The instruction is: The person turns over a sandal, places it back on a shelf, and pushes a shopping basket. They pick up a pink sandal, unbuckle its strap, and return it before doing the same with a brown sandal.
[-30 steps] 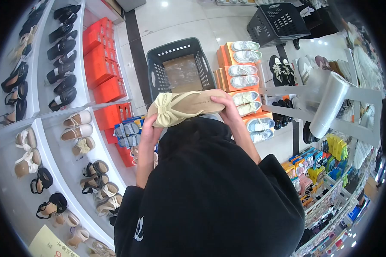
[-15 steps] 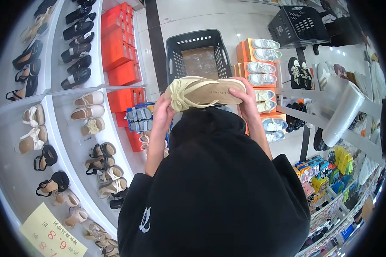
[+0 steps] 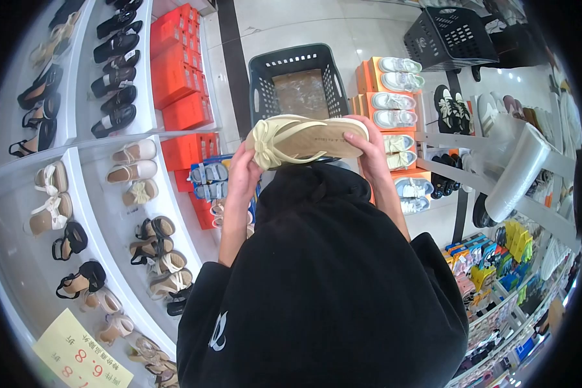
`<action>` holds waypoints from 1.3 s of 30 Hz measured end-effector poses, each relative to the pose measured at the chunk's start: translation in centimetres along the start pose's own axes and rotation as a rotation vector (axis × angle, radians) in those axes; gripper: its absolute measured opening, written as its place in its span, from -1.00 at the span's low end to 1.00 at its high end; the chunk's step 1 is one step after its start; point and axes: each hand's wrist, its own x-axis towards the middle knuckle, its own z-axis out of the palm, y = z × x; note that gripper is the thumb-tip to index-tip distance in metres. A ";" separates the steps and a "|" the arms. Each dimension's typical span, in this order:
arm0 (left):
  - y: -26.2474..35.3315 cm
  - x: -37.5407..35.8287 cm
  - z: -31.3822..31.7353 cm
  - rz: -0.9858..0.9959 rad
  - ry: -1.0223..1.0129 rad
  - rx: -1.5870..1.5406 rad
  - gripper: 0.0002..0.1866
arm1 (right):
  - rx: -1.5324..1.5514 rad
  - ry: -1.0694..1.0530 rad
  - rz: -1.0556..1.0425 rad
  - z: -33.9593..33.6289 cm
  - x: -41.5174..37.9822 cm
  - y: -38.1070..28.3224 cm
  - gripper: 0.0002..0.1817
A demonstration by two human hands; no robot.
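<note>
A cream flip-flop sandal [image 3: 333, 138] with a bow on its straps and a tan insole is held level in front of my chest, insole facing up. My left hand [image 3: 244, 169] grips its toe end beside the bow. At the heel, my right hand [image 3: 370, 149] is closed around the sole, its thumb pressed on the insole. Beyond the sandal, a dark grey shopping basket [image 3: 260, 64] with a brownish bottom stands on the floor. A matching cream bow sandal [image 3: 141, 192] sits on the shelf to the left.
White shelves [image 3: 87, 194] with rows of sandals and black shoes line the left. Orange shoe boxes [image 3: 173, 77] are stacked beside them. Sneakers [image 3: 394, 101] rest on boxes at right, near a plastic-film roll [image 3: 517, 171]. Another basket [image 3: 449, 42] is at back right, near a person in dark clothes.
The flip-flop has tilted slightly and shifted a little left in my hands, and its straps now stand more clearly above the insole. Both hands keep their hold.
</note>
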 end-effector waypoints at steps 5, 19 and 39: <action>0.5 -0.1 0.3 -0.013 -0.006 0.000 -0.59 | 0.026 -0.001 0.014 -0.2 0.3 0.2 -0.55; 1.2 -0.2 0.2 -0.018 -0.008 0.089 -0.54 | 0.059 -0.021 0.051 -0.3 0.5 0.0 -0.57; 1.4 -1.4 -0.1 0.049 0.062 0.060 -0.61 | -0.038 -0.066 0.056 0.6 -0.2 0.0 -0.55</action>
